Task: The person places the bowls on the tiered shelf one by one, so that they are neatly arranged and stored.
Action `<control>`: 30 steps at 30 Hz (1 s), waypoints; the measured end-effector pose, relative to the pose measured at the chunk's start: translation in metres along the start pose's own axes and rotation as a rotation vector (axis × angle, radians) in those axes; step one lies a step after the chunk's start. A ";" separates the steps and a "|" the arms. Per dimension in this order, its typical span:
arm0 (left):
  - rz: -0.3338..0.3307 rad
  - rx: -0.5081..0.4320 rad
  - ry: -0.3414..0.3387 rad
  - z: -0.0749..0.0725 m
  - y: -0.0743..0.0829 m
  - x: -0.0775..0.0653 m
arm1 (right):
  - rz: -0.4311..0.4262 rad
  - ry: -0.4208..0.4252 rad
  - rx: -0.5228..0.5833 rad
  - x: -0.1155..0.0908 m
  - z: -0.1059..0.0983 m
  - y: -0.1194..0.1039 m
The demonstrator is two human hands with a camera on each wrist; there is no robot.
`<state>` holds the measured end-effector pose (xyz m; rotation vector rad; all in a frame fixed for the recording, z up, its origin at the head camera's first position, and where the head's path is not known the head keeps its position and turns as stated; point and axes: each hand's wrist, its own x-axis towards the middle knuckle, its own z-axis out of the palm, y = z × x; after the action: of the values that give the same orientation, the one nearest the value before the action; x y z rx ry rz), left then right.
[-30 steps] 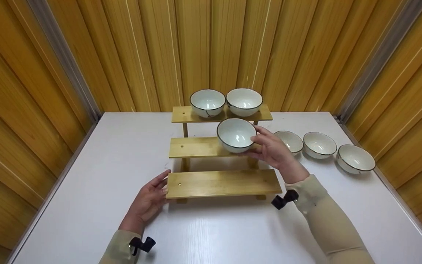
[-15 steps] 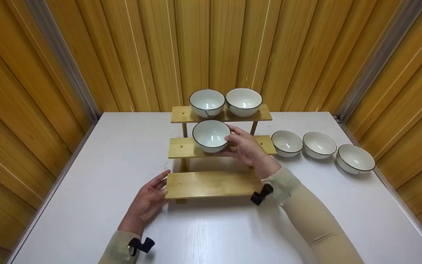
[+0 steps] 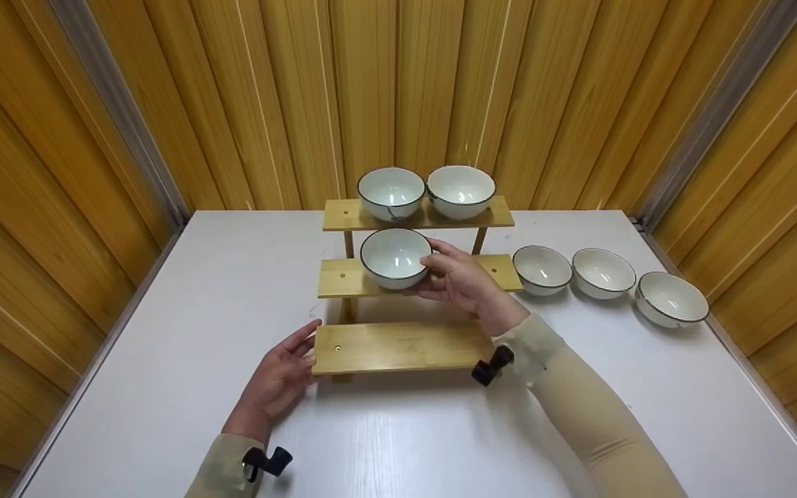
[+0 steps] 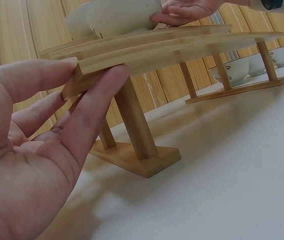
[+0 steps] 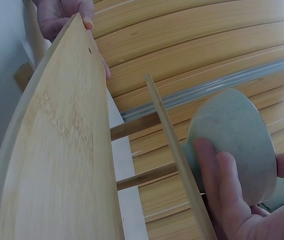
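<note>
A three-tier wooden stand (image 3: 371,349) rises in steps on the white table. My left hand (image 3: 279,379) pinches the left end of its lowest shelf. In the left wrist view the thumb lies at the board's edge and a finger underneath. A white bowl with a dark rim (image 3: 396,257) is at the middle shelf (image 3: 342,277), left of its centre. My right hand (image 3: 464,280) grips that bowl from the right, thumb at the rim and fingers under its side (image 5: 237,145). In the right wrist view the bowl's foot is against the shelf, or very close to it.
Two similar bowls, a left one (image 3: 391,194) and a right one (image 3: 461,192), stand side by side on the top shelf (image 3: 340,216). Three more bowls, near (image 3: 542,270), middle (image 3: 603,274) and far (image 3: 672,299), stand right of the stand. Wood-patterned walls (image 3: 364,83) enclose the table.
My right hand has carried the bowl left along the middle shelf; over the last half second it shifted only slightly left and down. My left hand has stayed at the lowest shelf.
</note>
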<state>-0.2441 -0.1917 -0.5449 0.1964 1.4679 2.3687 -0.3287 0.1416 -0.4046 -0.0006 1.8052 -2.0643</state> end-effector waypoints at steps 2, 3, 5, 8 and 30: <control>-0.001 -0.002 0.001 0.000 -0.001 0.000 | 0.005 -0.009 -0.008 -0.002 -0.002 0.000; -0.001 -0.003 0.000 0.000 -0.001 0.000 | 0.005 -0.015 -0.009 -0.003 -0.003 -0.001; 0.002 -0.001 -0.006 -0.001 -0.001 0.000 | 0.000 -0.035 -0.005 -0.007 -0.006 -0.001; 0.010 -0.004 -0.019 -0.001 0.000 -0.001 | -0.018 -0.095 0.013 -0.015 -0.012 -0.001; 0.006 -0.032 -0.022 0.000 0.000 0.000 | -0.150 -0.120 0.030 -0.090 -0.115 0.018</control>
<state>-0.2440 -0.1916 -0.5452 0.2190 1.4204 2.3854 -0.2698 0.2762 -0.4176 -0.2531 1.7491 -2.1434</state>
